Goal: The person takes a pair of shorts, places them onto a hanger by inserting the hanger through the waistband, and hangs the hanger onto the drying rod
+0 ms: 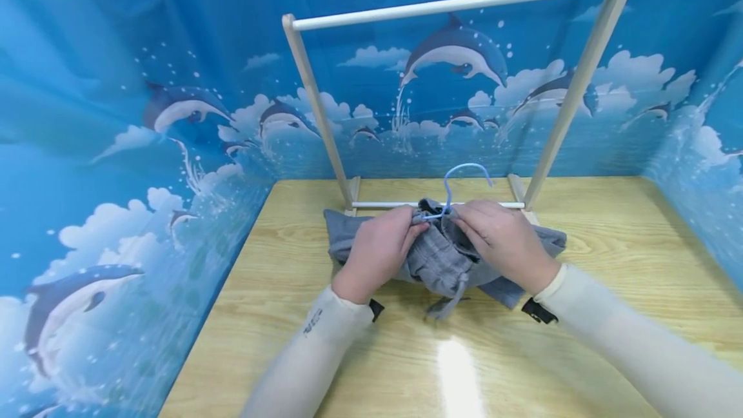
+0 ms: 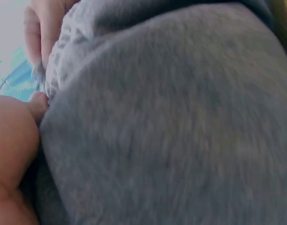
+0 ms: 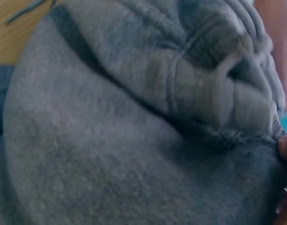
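Note:
Both hands hold the gathered waistband of grey drawstring pants in the head view. My left hand pinches the waistband left of a light blue hanger. On the other side my right hand pinches the cloth just beside the hook. The hook stands up above the waistband, while most of the hanger's body is hidden by cloth and fingers. The drawstring dangles at the front. Grey fabric fills most of the left wrist view, and the ribbed waistband shows in the right wrist view.
Behind the hands stands a wooden rack with a white top rail and a low white bar. The wood-grain table lies beneath. A blue dolphin-print curtain encloses the back and sides.

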The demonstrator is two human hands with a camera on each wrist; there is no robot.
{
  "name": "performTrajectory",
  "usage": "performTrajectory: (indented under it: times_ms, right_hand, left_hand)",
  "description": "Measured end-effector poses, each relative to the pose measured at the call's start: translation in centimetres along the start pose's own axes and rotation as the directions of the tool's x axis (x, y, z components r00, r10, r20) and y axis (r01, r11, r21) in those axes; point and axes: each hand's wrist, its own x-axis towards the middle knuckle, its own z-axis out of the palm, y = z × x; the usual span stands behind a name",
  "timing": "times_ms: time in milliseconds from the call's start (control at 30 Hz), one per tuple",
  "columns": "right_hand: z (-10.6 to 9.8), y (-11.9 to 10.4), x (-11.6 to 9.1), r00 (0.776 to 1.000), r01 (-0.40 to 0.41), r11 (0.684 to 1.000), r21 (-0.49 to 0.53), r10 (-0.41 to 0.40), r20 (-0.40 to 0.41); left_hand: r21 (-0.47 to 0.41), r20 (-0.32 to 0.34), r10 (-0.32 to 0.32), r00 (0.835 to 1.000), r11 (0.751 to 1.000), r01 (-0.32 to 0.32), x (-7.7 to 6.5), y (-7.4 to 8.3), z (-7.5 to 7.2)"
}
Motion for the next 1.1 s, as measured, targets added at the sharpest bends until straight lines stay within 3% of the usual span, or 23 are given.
performTrajectory:
  times_ms: [233,467,567,700,800,900,1000,1100]
  right_hand:
    - [0.6,-0.3,-0.1,0.999,0.034,0.999,0.013,-0.035,0.042]
    - [0.6,-0.4,-0.1,0.988,0.037,0.998,0.044,-0.043,0.148]
    - [0.0,-0.5,0.1,0.975,-0.024,0.996,0.088,0.004,0.224]
    - [-1.4,-0.4,0.1,0.938,-0.19,0.968,0.163,0.131,0.321]
    - [-2.3,-0.1,0.4,0.886,-0.349,0.913,0.21,0.248,0.393]
    - [-2.5,0.0,1.0,0.802,-0.508,0.822,0.257,0.343,0.488]
    - [-2.6,-0.1,1.4,0.699,-0.664,0.681,0.309,0.418,0.58]
    - [-2.7,-0.3,1.8,0.598,-0.789,0.496,0.363,0.482,0.64]
  left_hand:
    - [0.004,0.021,0.029,0.999,1.0,-0.029,0.7,0.9,0.8]
    - [-0.165,0.058,-0.061,0.996,0.984,0.07,0.7,0.8,1.0]
    - [-0.17,0.089,-0.028,0.996,0.985,0.043,0.6,0.5,0.9]
    - [-0.169,0.089,0.002,0.996,0.986,0.013,0.4,0.4,0.8]
    - [-0.166,0.048,-0.006,0.999,0.986,0.014,0.3,0.4,0.6]
    - [-0.156,-0.002,-0.015,1.0,0.988,0.014,0.4,0.5,0.4]
    - [-0.174,-0.048,-0.034,0.998,0.984,0.025,0.5,0.6,0.4]
    - [-0.229,-0.101,-0.063,0.993,0.973,0.038,0.4,0.5,0.6]
